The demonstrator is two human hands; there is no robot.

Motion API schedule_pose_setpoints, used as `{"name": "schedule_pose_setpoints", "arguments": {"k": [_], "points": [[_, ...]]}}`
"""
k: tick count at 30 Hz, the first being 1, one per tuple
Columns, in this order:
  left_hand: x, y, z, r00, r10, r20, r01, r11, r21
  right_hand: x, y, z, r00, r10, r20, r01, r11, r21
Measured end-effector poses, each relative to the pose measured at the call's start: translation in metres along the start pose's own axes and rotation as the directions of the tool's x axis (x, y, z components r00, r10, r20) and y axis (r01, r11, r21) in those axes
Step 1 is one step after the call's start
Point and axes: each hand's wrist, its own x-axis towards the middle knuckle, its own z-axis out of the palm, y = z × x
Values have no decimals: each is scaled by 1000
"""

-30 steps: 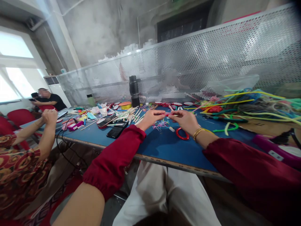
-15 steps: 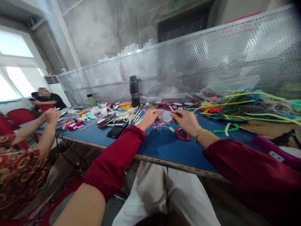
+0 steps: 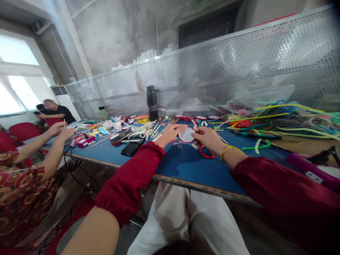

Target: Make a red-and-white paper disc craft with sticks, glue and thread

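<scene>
Above the blue table (image 3: 183, 170) I hold up a small round pale disc with a thin red rim (image 3: 186, 135). My left hand (image 3: 171, 134) is closed on its left edge, fingers along the top. On the right edge, my right hand (image 3: 207, 139) pinches it between thumb and fingers. Red-handled scissors (image 3: 206, 153) lie just under my right hand, partly hidden by it. Behind and below the disc lies a tangle of pink and blue thread (image 3: 177, 142).
To the left lie pale sticks (image 3: 152, 131), a black phone (image 3: 131, 148) and a black thermos (image 3: 152, 102). Coloured cords (image 3: 278, 115) and a purple device (image 3: 313, 171) sit right. A perforated metal screen (image 3: 225, 71) backs the table. At far left, a co-worker's hands (image 3: 62, 131) hold a thin stick.
The disc has tilted so its red rim and face show more fully, and my fingers have shifted slightly. The co-worker's hands at left have moved apart.
</scene>
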Motion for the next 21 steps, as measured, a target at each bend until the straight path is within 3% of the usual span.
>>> {"name": "schedule_pose_setpoints", "arguments": {"k": [4,13,18,21], "points": [[-1,3,3,998,63,-13,-61,995,80,0,2,4,1000,-12,20,11,1000,25],[-4,12,7,998,4,-65,0,997,71,-1,2,7,999,25,33,-28,996,80],[-2,5,8,999,-10,-33,7,995,-97,3,-3,2,989,87,-120,-64,981,183],[-2,2,11,999,32,20,-30,995,-92,6,-4,-2,966,144,-214,-84,961,265]]}}
